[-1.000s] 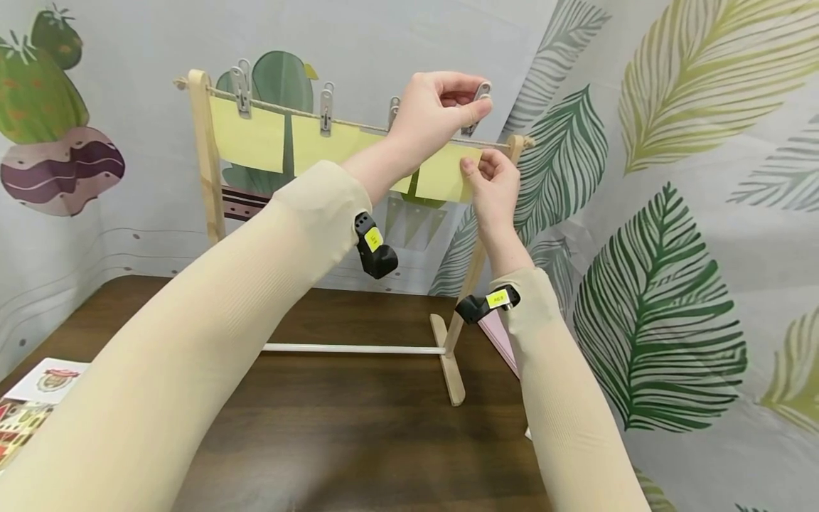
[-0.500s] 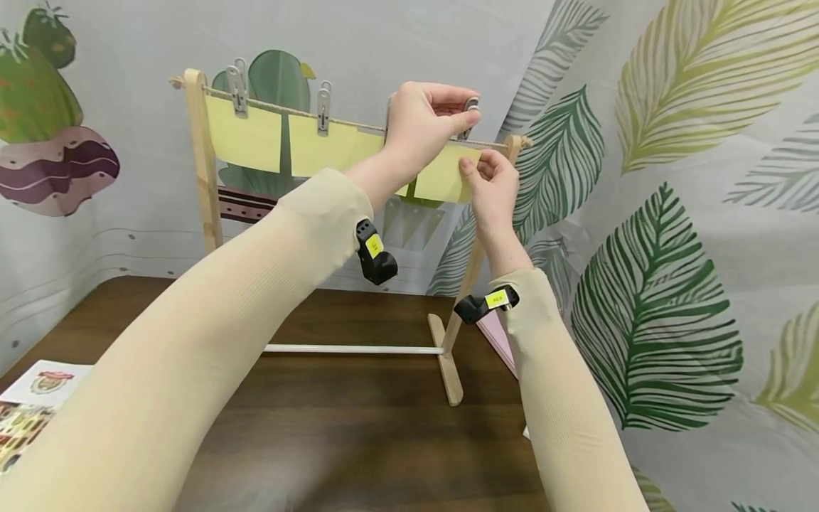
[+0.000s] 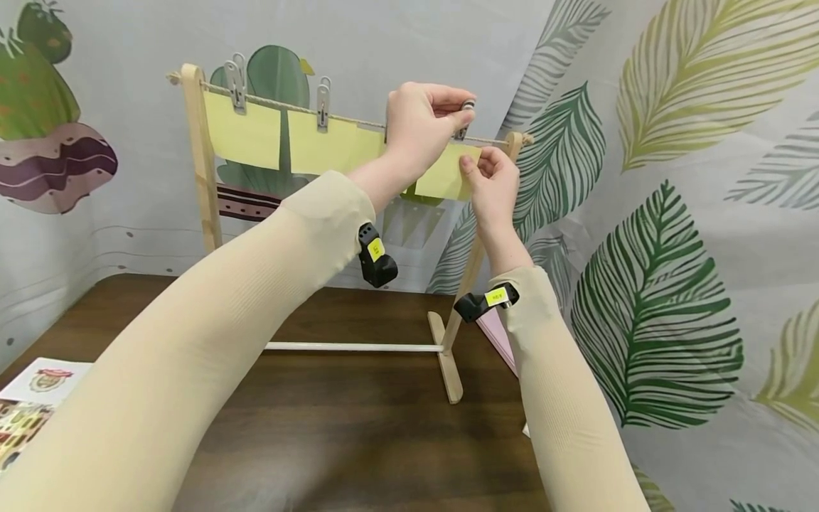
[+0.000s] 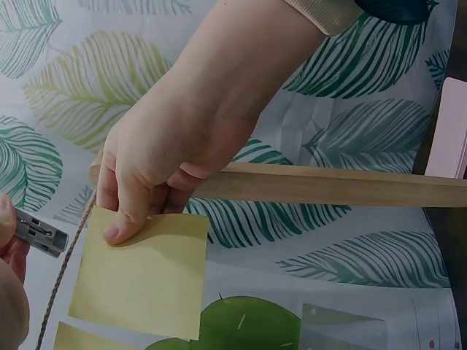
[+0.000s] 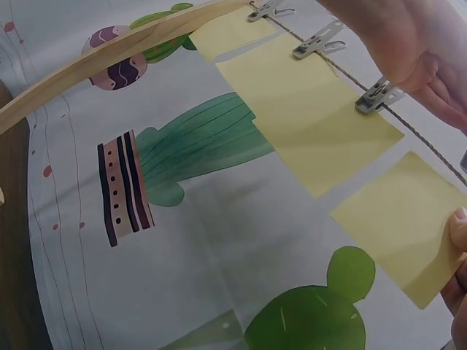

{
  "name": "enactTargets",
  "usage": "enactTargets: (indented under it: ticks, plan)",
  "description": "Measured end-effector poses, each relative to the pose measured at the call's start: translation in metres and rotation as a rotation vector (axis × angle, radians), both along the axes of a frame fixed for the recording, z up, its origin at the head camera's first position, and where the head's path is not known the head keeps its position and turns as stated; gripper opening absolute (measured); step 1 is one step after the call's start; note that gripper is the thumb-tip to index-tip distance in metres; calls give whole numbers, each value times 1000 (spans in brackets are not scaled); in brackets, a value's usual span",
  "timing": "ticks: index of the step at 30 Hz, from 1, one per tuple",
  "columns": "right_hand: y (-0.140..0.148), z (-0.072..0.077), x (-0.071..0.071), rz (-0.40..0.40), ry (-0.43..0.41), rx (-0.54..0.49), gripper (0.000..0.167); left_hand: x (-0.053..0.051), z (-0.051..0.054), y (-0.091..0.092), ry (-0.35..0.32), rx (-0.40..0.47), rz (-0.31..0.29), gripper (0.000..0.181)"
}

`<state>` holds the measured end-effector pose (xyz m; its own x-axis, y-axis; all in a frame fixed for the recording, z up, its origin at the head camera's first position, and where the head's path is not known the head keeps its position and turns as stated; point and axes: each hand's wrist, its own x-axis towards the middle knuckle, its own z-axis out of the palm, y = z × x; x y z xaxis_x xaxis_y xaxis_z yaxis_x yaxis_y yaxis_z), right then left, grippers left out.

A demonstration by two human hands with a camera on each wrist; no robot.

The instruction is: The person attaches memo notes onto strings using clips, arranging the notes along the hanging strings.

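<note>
My left hand [image 3: 419, 128] pinches a grey metal clothespin [image 3: 462, 128] just above the rope [image 3: 489, 140] near its right end. In the left wrist view the clothespin [image 4: 42, 235] points at the rope [image 4: 67, 264], its tip right beside it. My right hand [image 3: 495, 186] pinches the upper right edge of a yellow paper sheet [image 3: 444, 173], holding it just below the rope. No clothespin shows on this sheet [image 5: 398, 222]. Other yellow sheets [image 3: 243, 131] hang to the left under clothespins [image 3: 323, 104]; my left hand hides part of the row in the head view.
A wooden stand carries the rope between two posts [image 3: 202, 163], with a white bar [image 3: 352, 347] low down. Pink sheets [image 3: 498, 343] lie behind my right forearm. Printed cards [image 3: 45, 380] are at the table's left. A patterned curtain [image 3: 652, 306] closes the back and right.
My left hand has lowered the clothespin toward the rope and slightly left. My right hand keeps its hold on the yellow sheet, almost unmoved.
</note>
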<state>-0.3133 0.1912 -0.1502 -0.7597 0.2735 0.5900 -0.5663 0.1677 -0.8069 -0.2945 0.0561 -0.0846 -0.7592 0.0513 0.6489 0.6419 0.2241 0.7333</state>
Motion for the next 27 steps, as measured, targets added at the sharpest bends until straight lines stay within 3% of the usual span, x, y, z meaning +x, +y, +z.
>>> enactTargets:
  ticks: [12,20,27]
  plan:
    - [-4,2,0,-18,-9,-44,10,-2,-1,0,-5,-80,81,21]
    - [-3,2,1,-23,2,-13,9,-3,-3,0,-35,-129,104,22]
    - [-3,2,1,-3,2,-30,5,-4,-4,-1,-97,-140,88,27]
